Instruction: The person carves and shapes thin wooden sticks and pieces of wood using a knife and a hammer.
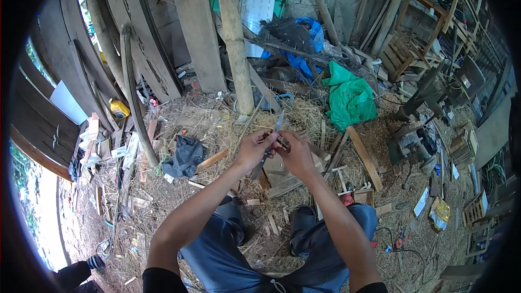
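Observation:
Both hands meet near the middle of the head view, above a wooden block on the ground. My left hand (254, 149) has its fingers wrapped round a knife (279, 121), whose thin blade points up and away. Close against it on the right, my right hand (297, 154) is closed on a small dark object (284, 143) too small to name. Fingers of the two hands touch or nearly touch. Under them lies the wooden block (279, 176), partly hidden by the hands.
A wooden post (233, 43) stands ahead. A green bag (351, 97) lies ahead right, a dark plastic bag (185, 156) to the left. Machinery (412, 144) stands at right. A wooden plank (364, 157) lies on the straw-covered ground. Another person's foot (95, 262) shows lower left.

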`<control>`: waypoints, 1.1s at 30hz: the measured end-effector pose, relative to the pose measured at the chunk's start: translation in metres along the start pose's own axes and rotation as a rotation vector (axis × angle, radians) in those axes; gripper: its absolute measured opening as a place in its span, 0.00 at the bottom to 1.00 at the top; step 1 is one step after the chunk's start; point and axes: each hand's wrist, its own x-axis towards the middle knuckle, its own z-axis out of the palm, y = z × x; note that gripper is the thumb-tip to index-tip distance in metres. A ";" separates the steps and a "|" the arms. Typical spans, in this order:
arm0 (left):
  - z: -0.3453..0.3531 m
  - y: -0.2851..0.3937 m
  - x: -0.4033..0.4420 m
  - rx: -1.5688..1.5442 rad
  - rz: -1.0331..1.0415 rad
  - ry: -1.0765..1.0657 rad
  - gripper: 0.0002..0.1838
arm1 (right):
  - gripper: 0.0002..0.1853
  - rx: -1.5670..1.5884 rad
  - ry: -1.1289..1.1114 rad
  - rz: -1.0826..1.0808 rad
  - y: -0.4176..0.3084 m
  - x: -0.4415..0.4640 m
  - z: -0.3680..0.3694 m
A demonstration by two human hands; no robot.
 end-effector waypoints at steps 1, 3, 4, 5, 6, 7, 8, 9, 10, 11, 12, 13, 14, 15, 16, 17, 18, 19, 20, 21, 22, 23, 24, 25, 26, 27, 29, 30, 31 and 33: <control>0.000 0.000 -0.001 0.048 0.007 -0.026 0.12 | 0.05 0.002 0.013 -0.072 0.001 -0.001 0.004; -0.004 -0.003 0.002 0.132 0.012 -0.037 0.12 | 0.04 0.001 -0.059 0.033 0.002 -0.005 0.005; -0.006 -0.005 0.003 0.211 0.023 -0.049 0.12 | 0.04 -0.005 -0.133 0.131 0.002 -0.006 0.005; -0.007 -0.008 0.004 0.211 0.018 -0.048 0.12 | 0.04 -0.003 -0.135 0.135 0.001 -0.006 0.006; -0.007 -0.009 0.004 0.284 0.103 -0.042 0.13 | 0.03 -0.019 -0.136 0.169 0.001 -0.006 0.006; -0.006 -0.011 0.004 0.356 0.187 -0.034 0.13 | 0.03 -0.036 -0.137 0.203 0.002 -0.007 0.006; -0.007 -0.011 0.006 0.354 0.180 -0.033 0.13 | 0.03 -0.036 -0.142 0.208 0.007 -0.007 0.009; -0.008 -0.010 0.007 0.260 0.154 -0.016 0.12 | 0.03 -0.009 -0.075 0.123 0.011 -0.008 0.012; -0.008 -0.010 0.008 0.167 0.127 0.002 0.11 | 0.02 0.017 -0.009 0.039 0.016 -0.009 0.015; -0.009 -0.009 0.007 0.166 0.121 0.003 0.11 | 0.02 0.018 -0.012 0.044 0.019 -0.010 0.017; -0.005 0.001 0.000 0.150 0.116 0.005 0.10 | 0.03 0.059 0.013 0.047 0.019 -0.010 0.018; -0.004 0.007 -0.003 0.135 0.113 0.007 0.10 | 0.03 0.101 0.039 0.048 0.019 -0.010 0.019; -0.005 0.009 -0.002 0.135 0.110 0.007 0.10 | 0.03 0.101 0.037 0.052 0.020 -0.011 0.019; -0.008 0.010 -0.001 0.294 0.117 0.023 0.12 | 0.04 0.087 0.036 0.079 0.021 -0.011 0.020; -0.010 0.010 0.000 0.455 0.124 0.039 0.13 | 0.04 0.074 0.035 0.106 0.022 -0.011 0.021; -0.016 0.006 0.002 0.456 0.120 0.038 0.13 | 0.04 0.075 0.035 0.110 0.024 -0.012 0.022; -0.020 0.002 0.006 0.469 0.113 0.000 0.13 | 0.05 0.075 0.032 0.112 0.026 -0.013 0.023; -0.023 -0.003 0.009 0.481 0.108 -0.039 0.14 | 0.05 0.073 0.030 0.113 0.028 -0.013 0.023; -0.026 -0.009 0.010 0.481 0.106 -0.041 0.14 | 0.05 0.073 0.030 0.116 0.030 -0.013 0.024; -0.024 -0.008 0.008 0.582 0.182 -0.054 0.14 | 0.05 0.030 0.036 0.097 0.031 -0.014 0.024; -0.021 -0.007 0.005 0.683 0.260 -0.067 0.14 | 0.06 -0.012 0.041 0.077 0.033 -0.015 0.024; -0.020 -0.005 0.002 0.682 0.259 -0.069 0.14 | 0.06 -0.014 0.041 0.079 0.035 -0.015 0.025; -0.015 0.004 -0.004 0.638 0.161 -0.082 0.14 | 0.06 0.009 0.041 0.091 0.036 -0.014 0.026; -0.012 0.009 -0.008 0.593 0.064 -0.094 0.14 | 0.06 0.031 0.040 0.102 0.037 -0.014 0.027; -0.011 0.008 -0.007 0.592 0.063 -0.094 0.14 | 0.06 0.031 0.039 0.102 0.038 -0.014 0.027; -0.010 0.006 -0.007 0.619 0.113 -0.071 0.14 | 0.07 0.065 0.050 0.105 0.037 -0.014 0.027; -0.012 0.000 -0.003 0.648 0.162 -0.047 0.14 | 0.07 0.102 0.060 0.108 0.035 -0.013 0.026; -0.013 -0.003 0.000 0.745 0.290 -0.062 0.13 | 0.07 0.078 0.063 0.082 0.034 -0.012 0.025; -0.014 -0.007 0.002 0.839 0.418 -0.078 0.13 | 0.06 0.053 0.065 0.057 0.033 -0.012 0.025; -0.013 -0.005 0.001 0.803 0.373 -0.095 0.13 | 0.06 0.039 0.052 0.071 0.030 -0.012 0.023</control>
